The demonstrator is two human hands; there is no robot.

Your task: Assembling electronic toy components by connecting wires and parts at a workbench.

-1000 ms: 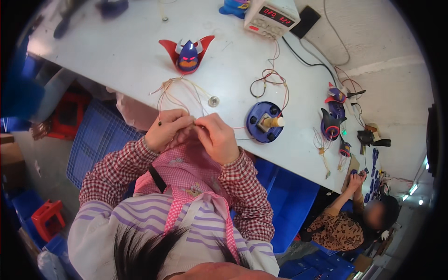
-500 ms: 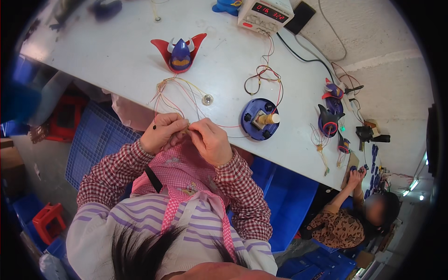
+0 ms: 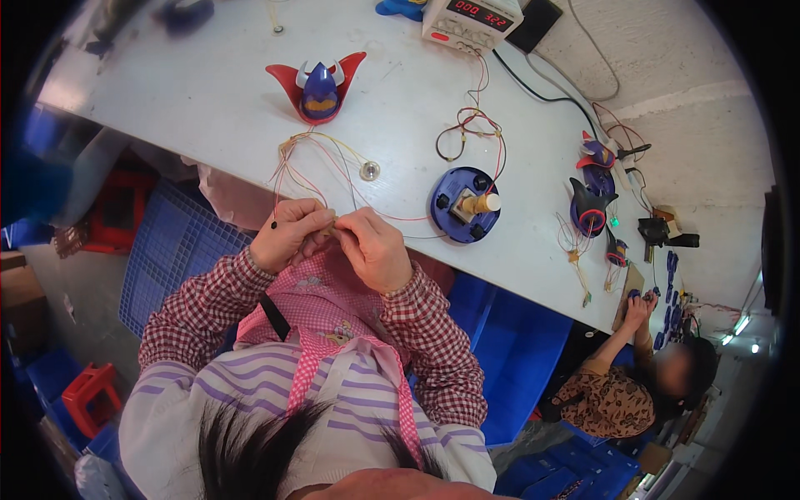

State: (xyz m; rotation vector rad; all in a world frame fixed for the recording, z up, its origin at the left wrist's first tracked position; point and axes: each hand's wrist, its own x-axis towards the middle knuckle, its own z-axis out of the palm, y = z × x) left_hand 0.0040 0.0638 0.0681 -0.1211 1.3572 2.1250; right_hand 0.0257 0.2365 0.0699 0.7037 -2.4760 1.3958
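Note:
My left hand (image 3: 292,237) and my right hand (image 3: 377,250) meet at the table's front edge, fingertips pinched together on thin wires (image 3: 323,197). A tiny yellowish bit shows between the fingertips; its kind is hidden. The wires run up to a red, purple and white horned toy head (image 3: 320,92) on the table. A small round clear-and-silver part (image 3: 369,171) lies on the same wire bundle. From my right hand, thin leads go right to a round blue base (image 3: 465,207) with a cream-topped knob standing on it.
A white power supply (image 3: 471,23) with a red display stands at the back, its cables joined to the blue base. More toy parts (image 3: 590,204) lie at the right. A co-worker's hands (image 3: 640,308) hold a small part there. Blue bins (image 3: 517,350) stand below the table.
My hands stay pinched together, with only slight finger movement. The red display reading on the power supply has changed. The whole view has shifted a little.

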